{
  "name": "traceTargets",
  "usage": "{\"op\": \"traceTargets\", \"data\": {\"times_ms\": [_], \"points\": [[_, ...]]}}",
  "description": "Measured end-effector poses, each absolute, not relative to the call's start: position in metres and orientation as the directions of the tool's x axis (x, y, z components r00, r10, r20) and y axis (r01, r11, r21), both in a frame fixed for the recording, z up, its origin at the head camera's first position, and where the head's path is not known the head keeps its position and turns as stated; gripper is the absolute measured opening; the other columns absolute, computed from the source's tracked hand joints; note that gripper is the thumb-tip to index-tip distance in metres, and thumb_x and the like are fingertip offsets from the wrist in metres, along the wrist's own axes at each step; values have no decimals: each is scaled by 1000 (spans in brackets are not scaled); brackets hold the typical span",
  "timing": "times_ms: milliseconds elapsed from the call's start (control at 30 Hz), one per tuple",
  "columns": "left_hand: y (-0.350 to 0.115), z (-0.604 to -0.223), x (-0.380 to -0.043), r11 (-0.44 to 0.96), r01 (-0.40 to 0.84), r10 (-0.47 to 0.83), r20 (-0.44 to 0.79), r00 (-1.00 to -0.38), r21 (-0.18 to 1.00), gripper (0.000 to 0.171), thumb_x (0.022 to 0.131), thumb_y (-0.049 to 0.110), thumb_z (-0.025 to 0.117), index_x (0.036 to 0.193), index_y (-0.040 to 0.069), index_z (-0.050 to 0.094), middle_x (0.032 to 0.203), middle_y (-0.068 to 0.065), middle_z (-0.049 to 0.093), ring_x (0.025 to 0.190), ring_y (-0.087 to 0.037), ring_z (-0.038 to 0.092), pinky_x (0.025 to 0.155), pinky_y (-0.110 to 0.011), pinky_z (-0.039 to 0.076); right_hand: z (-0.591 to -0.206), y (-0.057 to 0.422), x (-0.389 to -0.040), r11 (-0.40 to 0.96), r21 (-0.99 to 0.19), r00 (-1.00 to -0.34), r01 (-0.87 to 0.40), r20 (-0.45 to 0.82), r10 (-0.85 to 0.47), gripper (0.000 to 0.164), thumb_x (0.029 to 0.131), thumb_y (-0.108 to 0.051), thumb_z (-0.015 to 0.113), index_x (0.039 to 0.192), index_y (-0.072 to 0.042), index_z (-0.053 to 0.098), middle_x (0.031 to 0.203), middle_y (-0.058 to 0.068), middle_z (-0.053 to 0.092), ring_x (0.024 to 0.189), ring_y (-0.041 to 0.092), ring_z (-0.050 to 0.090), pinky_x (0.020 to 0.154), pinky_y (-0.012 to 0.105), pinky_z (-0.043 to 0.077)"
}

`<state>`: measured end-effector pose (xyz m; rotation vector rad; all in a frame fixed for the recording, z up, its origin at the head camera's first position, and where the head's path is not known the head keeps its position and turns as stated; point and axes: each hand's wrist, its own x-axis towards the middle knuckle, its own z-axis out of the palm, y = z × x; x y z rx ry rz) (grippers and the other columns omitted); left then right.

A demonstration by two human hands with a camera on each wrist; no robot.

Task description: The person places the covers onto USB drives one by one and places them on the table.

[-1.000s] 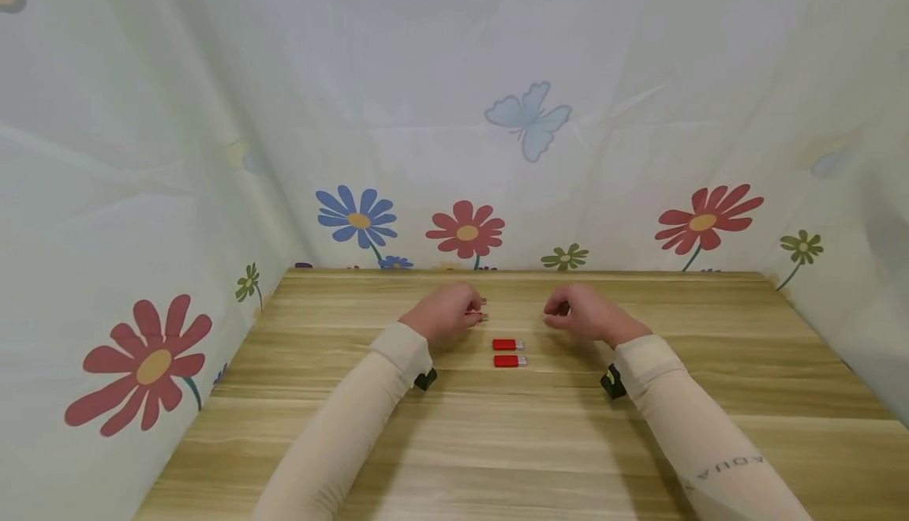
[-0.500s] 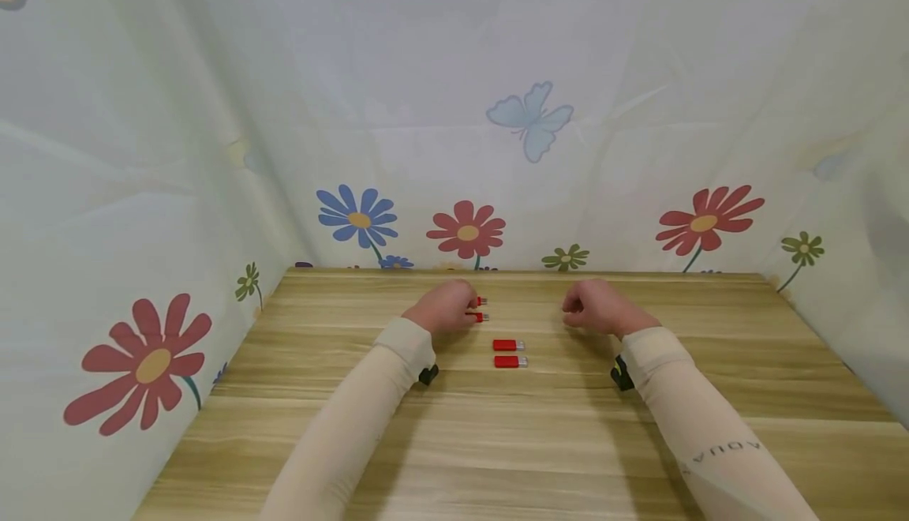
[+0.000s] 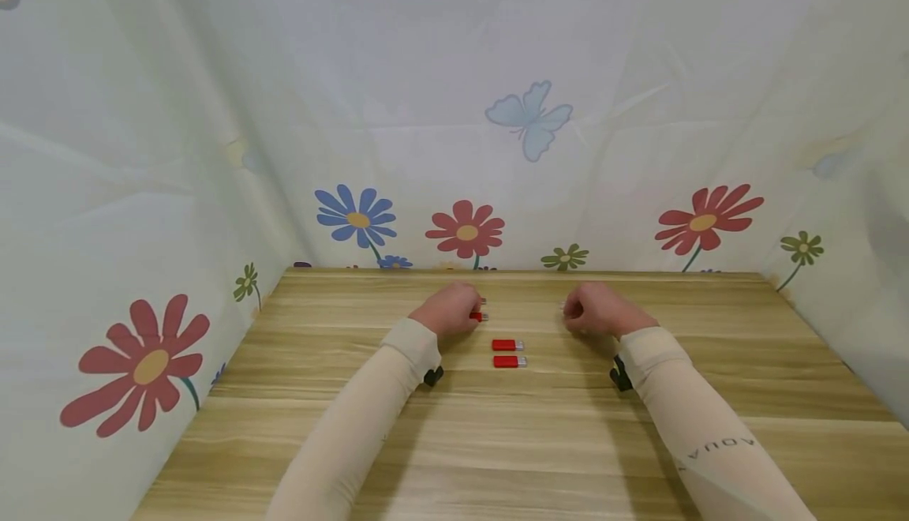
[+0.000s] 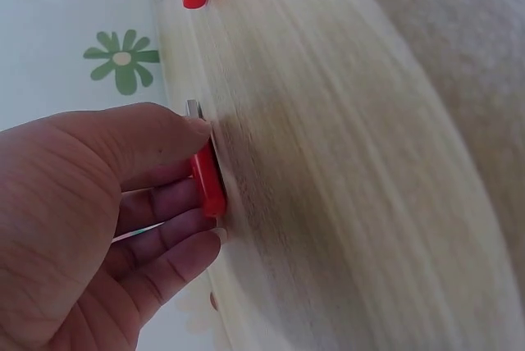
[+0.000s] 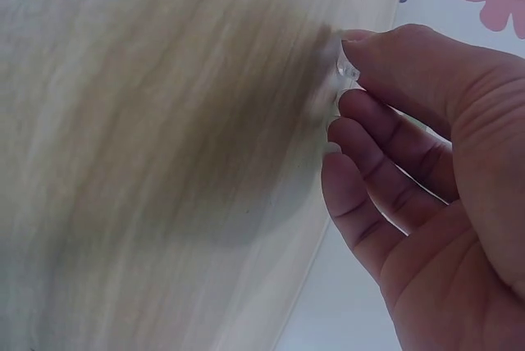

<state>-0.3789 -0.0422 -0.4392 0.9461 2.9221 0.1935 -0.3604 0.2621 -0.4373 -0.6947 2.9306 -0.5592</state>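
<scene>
My left hand (image 3: pixel 449 309) pinches a red USB stick (image 4: pixel 209 179) between thumb and fingers, low at the wooden tabletop, its metal plug facing right. Just behind it, the plug of another USB stick (image 3: pixel 484 301) peeks out from the fingers; the rest is hidden. Two more red USB sticks, one (image 3: pixel 506 345) behind the other (image 3: pixel 509 361), lie parallel on the table with plugs to the right. Off to the right, my right hand (image 3: pixel 604 309) holds a small clear piece (image 5: pixel 348 67) between thumb and index finger, close to the wood; its other fingers are loosely bent.
The wood-grain table (image 3: pixel 469 442) ends at a back edge just beyond both hands. A white curtain (image 3: pixel 426 71) printed with flowers and a butterfly hangs behind it and along both sides. A dark wrist camera (image 3: pixel 621 375) sits under the right cuff.
My right hand moved right and then stopped; a clear bit now shows at its fingertips. The left hand shifted slightly right along the red USB stick. The front two sticks stayed put.
</scene>
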Motion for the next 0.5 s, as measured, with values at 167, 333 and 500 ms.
{"op": "traceTargets", "data": {"times_ms": [167, 333, 500], "points": [[-43, -438, -378, 799, 584, 592, -20, -806, 142, 18, 93, 20, 76, 78, 14, 69, 74, 1, 61, 72, -16, 53, 71, -26, 46, -437, 261, -360, 835, -369, -897, -408, -7, -441, 5, 82, -8, 74, 86, -8, 76, 79, -2, 69, 72, 11, 56, 69, 30, 49], [-45, -440, -380, 795, 589, 597, -19, -802, 145, 18, 94, 18, 74, 77, 15, 70, 74, 1, 62, 72, -16, 54, 70, -26, 46, -434, 259, -360, 838, -376, -898, -395, -35, -438, 5, 83, -8, 72, 86, -6, 76, 79, -1, 70, 70, 12, 57, 68, 30, 50], [-45, -444, -383, 794, 591, 598, -10, -801, 145, 20, 94, 19, 75, 75, 16, 69, 72, 1, 60, 71, -16, 53, 69, -25, 46, -433, 259, -361, 843, -363, -896, -397, -45, -441, 5, 82, -6, 71, 82, -7, 76, 78, 0, 70, 69, 12, 56, 67, 31, 50]]}}
